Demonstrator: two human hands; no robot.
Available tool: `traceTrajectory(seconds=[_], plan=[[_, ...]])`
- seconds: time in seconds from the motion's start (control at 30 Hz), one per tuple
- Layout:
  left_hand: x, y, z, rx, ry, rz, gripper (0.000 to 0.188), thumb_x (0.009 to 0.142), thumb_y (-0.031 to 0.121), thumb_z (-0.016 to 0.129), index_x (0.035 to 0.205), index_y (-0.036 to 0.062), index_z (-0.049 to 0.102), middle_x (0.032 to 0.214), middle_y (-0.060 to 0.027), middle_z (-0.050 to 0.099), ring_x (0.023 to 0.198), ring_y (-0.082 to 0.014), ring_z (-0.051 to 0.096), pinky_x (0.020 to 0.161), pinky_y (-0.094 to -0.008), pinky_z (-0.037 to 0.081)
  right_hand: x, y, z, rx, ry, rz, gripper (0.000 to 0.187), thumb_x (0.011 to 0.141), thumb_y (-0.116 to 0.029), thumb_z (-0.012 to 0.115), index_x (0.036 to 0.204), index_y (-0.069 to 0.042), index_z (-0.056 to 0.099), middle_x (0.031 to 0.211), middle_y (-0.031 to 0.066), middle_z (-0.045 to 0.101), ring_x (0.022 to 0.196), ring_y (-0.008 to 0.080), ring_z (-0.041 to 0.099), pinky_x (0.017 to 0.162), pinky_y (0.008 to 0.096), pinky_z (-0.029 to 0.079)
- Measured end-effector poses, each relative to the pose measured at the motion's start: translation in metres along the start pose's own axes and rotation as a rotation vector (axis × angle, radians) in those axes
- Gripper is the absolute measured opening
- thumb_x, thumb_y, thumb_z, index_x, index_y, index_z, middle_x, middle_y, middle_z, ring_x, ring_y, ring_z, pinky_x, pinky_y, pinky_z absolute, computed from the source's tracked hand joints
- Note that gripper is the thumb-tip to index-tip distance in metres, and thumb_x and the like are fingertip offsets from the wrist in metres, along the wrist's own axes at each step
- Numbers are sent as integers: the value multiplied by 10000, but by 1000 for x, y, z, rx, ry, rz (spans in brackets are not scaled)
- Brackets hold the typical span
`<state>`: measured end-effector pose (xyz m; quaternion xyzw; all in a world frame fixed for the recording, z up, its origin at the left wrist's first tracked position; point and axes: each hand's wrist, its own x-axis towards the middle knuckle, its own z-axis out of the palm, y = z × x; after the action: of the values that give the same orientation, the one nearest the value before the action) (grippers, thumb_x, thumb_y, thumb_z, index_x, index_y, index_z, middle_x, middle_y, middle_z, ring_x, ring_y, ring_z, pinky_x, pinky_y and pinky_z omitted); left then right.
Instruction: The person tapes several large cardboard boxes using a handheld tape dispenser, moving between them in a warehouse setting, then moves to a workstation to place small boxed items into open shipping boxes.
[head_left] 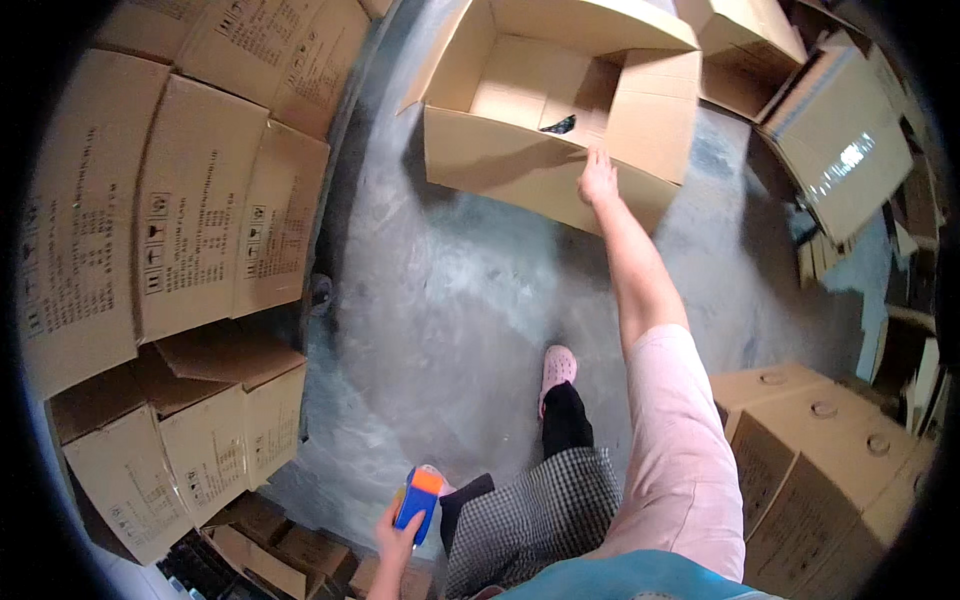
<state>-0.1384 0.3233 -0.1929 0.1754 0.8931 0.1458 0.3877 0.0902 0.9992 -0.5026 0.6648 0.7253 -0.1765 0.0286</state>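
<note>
A large open cardboard box [520,160] sits on the floor ahead of me, one flap [655,105] folded over its right side. At its near wall, my right hand [598,180] has its fingers at the top edge, with the thumb on the outer face. Inside the box lies a small dark, shiny item [560,125] whose kind I cannot make out. Low by my body, my left hand [398,530] is closed around a blue and orange hand-held object [420,498]; its exact kind is unclear.
Stacked printed cartons [190,200] line the left side, with open-topped cartons [200,440] below them. More cardboard boxes [840,140] stand at the far right, and brown cartons [800,450] at the near right. My pink clog [558,370] is on the grey concrete floor [450,300].
</note>
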Motion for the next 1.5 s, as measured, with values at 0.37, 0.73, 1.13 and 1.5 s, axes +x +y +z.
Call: traceTrajectory(seconds=[0.37, 0.73, 1.13, 1.5], plan=[[38, 54, 59, 174, -48, -231, 594, 752, 315, 805, 1151, -89, 629, 945, -209, 712, 857, -242, 698, 778, -356, 533, 23, 25, 33, -21, 33, -457, 370, 733, -123, 712, 1087, -118, 606, 1023, 135, 632, 1020, 353, 588, 819, 464, 502], [54, 89, -85, 101, 405, -57, 684, 782, 503, 723, 1153, -62, 625, 965, -269, 677, 921, -381, 658, 826, -424, 490, -347, 32, -240, 550, -68, -714, 340, 655, -46, 748, 979, -41, 642, 994, 154, 656, 1105, 361, 571, 1065, 506, 384], [-28, 110, -94, 77, 294, 375, 616, 770, 494, 723, 1213, 75, 633, 1123, -174, 667, 1017, -347, 642, 872, -434, 500, -679, -16, -239, 1082, -130, -223, 1070, 778, -359, 754, 1534, -71, 53, 1542, 242, 208, 1428, 322, 253, 1162, 409, 240], [-88, -43, -59, -340, 276, 284, 540, 786, 384, 763, 1144, -1, 640, 972, -149, 712, 878, -275, 690, 790, -370, 517, -735, 4, -172, 1410, 183, 642, 582, 948, -468, 574, 1290, 3, 556, 1246, 78, 582, 1021, 175, 564, 877, 330, 461]])
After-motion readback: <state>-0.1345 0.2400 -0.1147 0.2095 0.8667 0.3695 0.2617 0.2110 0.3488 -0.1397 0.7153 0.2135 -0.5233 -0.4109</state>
